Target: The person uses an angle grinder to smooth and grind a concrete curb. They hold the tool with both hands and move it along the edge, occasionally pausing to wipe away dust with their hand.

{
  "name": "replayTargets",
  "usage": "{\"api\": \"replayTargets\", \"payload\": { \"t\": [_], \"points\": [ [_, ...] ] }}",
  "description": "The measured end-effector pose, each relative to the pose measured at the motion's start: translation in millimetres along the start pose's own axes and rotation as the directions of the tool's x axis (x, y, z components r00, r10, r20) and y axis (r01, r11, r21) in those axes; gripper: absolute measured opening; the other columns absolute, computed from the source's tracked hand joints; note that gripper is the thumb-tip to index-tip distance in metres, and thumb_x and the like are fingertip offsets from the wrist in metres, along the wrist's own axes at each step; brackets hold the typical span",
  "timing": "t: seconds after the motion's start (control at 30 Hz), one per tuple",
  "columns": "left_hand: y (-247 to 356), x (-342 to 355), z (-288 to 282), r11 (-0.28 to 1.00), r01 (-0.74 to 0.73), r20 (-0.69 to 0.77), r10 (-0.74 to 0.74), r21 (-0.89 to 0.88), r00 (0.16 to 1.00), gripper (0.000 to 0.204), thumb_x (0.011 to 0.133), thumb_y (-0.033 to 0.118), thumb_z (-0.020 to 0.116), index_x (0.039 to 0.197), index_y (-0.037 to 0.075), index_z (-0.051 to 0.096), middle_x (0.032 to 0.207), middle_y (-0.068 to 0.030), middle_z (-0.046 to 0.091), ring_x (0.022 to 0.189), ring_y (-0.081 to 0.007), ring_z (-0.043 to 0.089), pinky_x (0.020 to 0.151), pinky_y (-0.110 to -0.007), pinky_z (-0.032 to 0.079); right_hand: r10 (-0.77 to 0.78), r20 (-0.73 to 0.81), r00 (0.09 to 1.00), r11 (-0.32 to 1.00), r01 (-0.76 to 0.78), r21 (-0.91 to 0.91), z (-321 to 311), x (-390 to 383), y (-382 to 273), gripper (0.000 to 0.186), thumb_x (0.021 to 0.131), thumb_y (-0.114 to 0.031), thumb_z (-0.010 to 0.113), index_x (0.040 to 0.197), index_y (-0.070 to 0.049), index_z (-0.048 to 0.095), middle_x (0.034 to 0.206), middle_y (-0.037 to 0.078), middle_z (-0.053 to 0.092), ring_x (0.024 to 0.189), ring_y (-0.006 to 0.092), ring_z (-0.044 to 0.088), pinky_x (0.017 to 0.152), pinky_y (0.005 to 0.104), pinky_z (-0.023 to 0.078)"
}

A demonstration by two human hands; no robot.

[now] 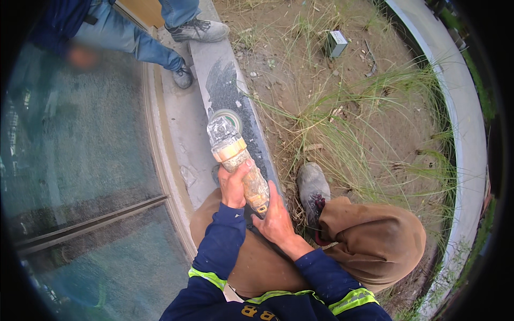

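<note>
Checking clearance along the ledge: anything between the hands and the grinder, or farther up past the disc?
Nothing visible between: the left hand and right hand both hold the grinder. Past the disc, a co-worker's grey shoe stands on the ledge, farther up.

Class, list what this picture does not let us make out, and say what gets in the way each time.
All in the head view:
Disc, underside: turned away, toward the ledge.
Fingers of the left hand and right hand: partly hidden by the angle grinder.
Co-worker, head: cut off at the upper left.
Co-worker's hand: blurred.
Small box, markings: too small to read.
</note>
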State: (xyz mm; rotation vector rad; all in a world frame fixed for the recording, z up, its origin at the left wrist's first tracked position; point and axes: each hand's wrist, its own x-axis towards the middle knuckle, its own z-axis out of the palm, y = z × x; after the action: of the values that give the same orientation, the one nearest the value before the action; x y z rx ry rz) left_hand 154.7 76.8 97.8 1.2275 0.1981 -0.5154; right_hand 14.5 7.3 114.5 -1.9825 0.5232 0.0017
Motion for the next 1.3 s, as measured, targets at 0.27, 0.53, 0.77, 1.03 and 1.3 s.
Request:
{"api": "replayTargets", "payload": {
  "t": [0.27,0.53,0.77,1.03,1.3],
  "points": [
    [0.9,-1.6,4.7,0.999,0.022,-0.029,-0.023,-0.04,0.999,0.039,0.086,0.017,0.068,0.118,-0.001,0.056,0.095,-0.0148,0.065,0.074,-0.0249,0.068,0.067,-0.038,0.059,0.09,0.049,0.995,0.994,-0.087,-0.06,-7.7,6.0,-5.7,0.113,0.07,-0.02,0.087,0.154,-0.003,0.013,0.112,0.03,0.056,0.097,0.0492,0.062,0.081,0.0519,0.053],
    [-6.1,0.9,3.8,0.999,-0.005,-0.043,0.003,-0.049,0.999,0.033,0.087,0.014,0.068,0.114,0.0,0.058,0.092,-0.0126,0.065,0.072,-0.0234,0.067,0.065,-0.037,0.058,0.033,0.044,0.999,0.977,-0.023,-0.214,-6.9,3.6,-1.3,0.104,0.073,-0.008,0.076,0.154,0.0,0.011,0.103,0.03,0.057,0.084,0.0477,0.063,0.075,0.0534,0.053],
    [-7.9,0.1,9.6,0.998,-0.043,-0.123,0.038,-0.039,0.992,0.036,0.083,0.003,0.074,0.115,0.002,0.057,0.098,-0.005,0.065,0.083,-0.0143,0.064,0.075,-0.031,0.053,0.025,0.104,0.994,0.944,0.01,-0.329,-11.0,3.5,-9.2,0.095,0.078,0.0,0.066,0.155,0.001,0.01,0.107,0.034,0.054,0.082,0.0503,0.063,0.073,0.0529,0.054],
    [9.8,-6.4,23.8,0.998,-0.06,-0.116,0.06,0.004,0.991,0.042,0.084,0.006,0.074,0.121,0.001,0.055,0.102,-0.0047,0.064,0.088,-0.0136,0.061,0.079,-0.03,0.051,-0.153,0.012,0.988,0.938,0.149,-0.312,-0.5,-0.2,2.5,0.093,0.081,-0.005,0.07,0.153,0.003,0.013,0.129,0.041,0.042,0.097,0.055,0.06,0.082,0.0528,0.054],
    [13.3,-2.0,9.3,1.0,-0.001,-0.064,0.0,-0.015,0.998,0.044,0.081,0.002,0.075,0.12,0.0,0.054,0.1,-0.0063,0.065,0.085,-0.014,0.063,0.076,-0.029,0.053,-0.07,0.048,0.996,0.998,0.069,0.016,0.6,34.6,-7.2,0.108,0.069,-0.018,0.085,0.151,0.003,0.018,0.133,0.036,0.048,0.118,0.0494,0.054,0.096,0.0475,0.049]
  ]
}}
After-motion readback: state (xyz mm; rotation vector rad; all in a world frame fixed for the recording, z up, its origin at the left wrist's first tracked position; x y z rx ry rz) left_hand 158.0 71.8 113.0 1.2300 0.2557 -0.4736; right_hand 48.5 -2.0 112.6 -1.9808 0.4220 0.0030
